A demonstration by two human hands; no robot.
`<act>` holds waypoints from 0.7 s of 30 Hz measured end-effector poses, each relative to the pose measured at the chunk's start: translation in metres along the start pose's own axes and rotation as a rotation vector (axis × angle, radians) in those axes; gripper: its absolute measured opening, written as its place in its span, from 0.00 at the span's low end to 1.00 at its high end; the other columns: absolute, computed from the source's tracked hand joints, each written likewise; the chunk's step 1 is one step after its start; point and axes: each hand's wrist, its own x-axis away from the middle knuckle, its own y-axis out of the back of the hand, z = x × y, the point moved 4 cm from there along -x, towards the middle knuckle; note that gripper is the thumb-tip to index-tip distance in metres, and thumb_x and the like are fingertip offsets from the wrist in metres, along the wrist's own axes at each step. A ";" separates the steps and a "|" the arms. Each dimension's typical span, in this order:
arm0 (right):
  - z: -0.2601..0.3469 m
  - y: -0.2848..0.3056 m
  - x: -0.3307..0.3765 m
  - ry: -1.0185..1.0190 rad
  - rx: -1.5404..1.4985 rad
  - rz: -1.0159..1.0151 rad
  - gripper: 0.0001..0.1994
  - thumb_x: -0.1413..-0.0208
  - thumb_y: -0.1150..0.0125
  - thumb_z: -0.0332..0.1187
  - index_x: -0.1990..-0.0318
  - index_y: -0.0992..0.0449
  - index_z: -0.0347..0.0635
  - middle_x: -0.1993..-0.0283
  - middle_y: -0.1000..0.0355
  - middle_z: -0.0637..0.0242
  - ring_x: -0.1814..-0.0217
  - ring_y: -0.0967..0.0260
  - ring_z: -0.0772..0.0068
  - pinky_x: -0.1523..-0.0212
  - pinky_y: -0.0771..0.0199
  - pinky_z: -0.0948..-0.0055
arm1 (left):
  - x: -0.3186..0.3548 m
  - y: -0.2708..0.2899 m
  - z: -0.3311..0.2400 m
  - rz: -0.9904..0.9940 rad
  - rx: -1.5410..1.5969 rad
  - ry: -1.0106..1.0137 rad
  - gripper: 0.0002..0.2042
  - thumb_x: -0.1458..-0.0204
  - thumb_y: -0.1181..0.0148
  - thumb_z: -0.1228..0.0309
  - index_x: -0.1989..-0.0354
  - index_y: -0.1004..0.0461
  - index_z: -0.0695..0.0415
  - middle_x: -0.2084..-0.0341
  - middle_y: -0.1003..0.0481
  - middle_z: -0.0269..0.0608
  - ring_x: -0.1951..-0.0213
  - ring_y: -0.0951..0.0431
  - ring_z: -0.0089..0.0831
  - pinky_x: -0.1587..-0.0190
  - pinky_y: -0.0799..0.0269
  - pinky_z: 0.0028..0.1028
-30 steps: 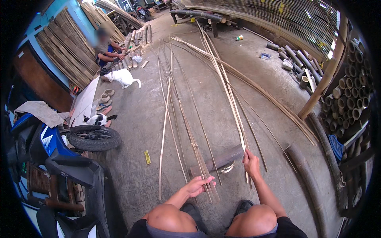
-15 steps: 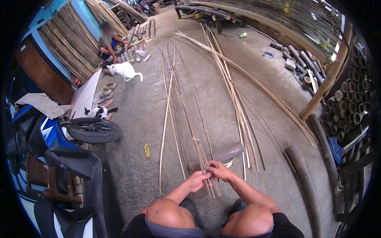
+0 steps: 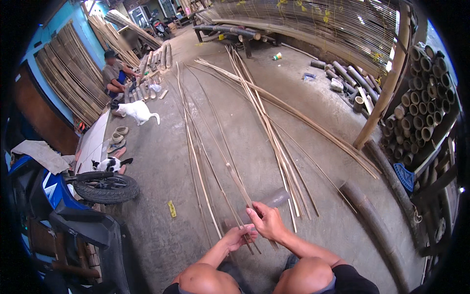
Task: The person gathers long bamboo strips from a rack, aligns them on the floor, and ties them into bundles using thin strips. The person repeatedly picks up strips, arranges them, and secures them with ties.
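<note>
My right hand [image 3: 268, 223] is closed around a bamboo strip [image 3: 239, 183], thumb on top, and the strip runs up and away to the left. Lower and to its left, my left hand [image 3: 238, 237] is turned palm inward, its fingers curled loosely about thin bamboo strips [image 3: 215, 184]. The ends of these strips stick out below the fingers. Just beyond my hands a short bamboo log [image 3: 279, 197] lies crosswise on the floor, partly hidden by the strips and my right hand. Further long strips [image 3: 195, 161] lie fanned out on the left.
To the right lie a bundle of pale strips [image 3: 274, 139] and a thick bamboo pole [image 3: 374, 228]. A motorbike [image 3: 81, 220] stands at the left, near a black-and-white cat [image 3: 110, 164] and a white cat [image 3: 138, 112]. Farther off, another person [image 3: 115, 73] sits beside cut bamboo.
My hands have come apart: the right has moved up with a strip, the left slightly down. The view has shifted, and the strips in front have spread.
</note>
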 end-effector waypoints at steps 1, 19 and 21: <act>0.003 0.001 -0.002 -0.017 0.016 0.011 0.19 0.39 0.40 0.42 0.52 0.23 0.33 0.68 0.24 0.42 0.66 0.22 0.43 0.66 0.24 0.57 | 0.000 0.000 0.002 0.019 -0.017 0.011 0.21 0.38 0.41 0.60 0.41 0.30 0.59 0.56 0.22 0.42 0.55 0.20 0.34 0.52 0.22 0.33; -0.162 0.088 0.044 0.116 0.522 -0.196 0.07 0.39 0.46 0.33 0.61 0.25 0.39 0.72 0.25 0.43 0.67 0.27 0.34 0.67 0.29 0.46 | 0.004 0.009 0.002 0.022 -0.006 0.003 0.26 0.37 0.42 0.59 0.35 0.36 0.59 0.50 0.25 0.48 0.50 0.22 0.36 0.48 0.22 0.34; -0.169 0.107 0.042 -0.019 0.530 -0.241 0.09 0.38 0.45 0.34 0.65 0.24 0.37 0.72 0.26 0.43 0.68 0.27 0.35 0.68 0.29 0.48 | 0.002 0.008 0.003 0.023 0.000 0.004 0.25 0.37 0.42 0.59 0.36 0.35 0.59 0.51 0.25 0.48 0.50 0.22 0.36 0.48 0.22 0.34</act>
